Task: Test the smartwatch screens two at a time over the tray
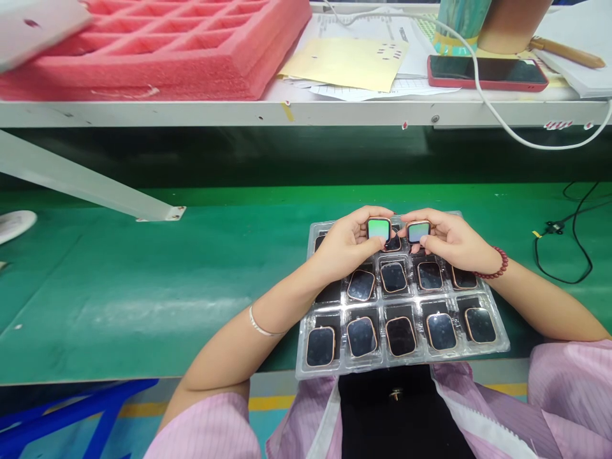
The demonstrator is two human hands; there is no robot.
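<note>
I face a glossy green desk [143,255] with a pale sheen of light along its left half. A long white shelf [229,115] spans its far edge; a slanting white metal brace [95,182] meets the desktop at far left. Below the near left corner I see a blue metal frame [108,421] and a grey-and-blue floor [272,386] with a yellow stripe [272,403].

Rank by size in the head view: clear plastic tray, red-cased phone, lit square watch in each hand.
Clear plastic tray
Red-cased phone
Left lit square watch, right lit square watch: too alike to rank
</note>
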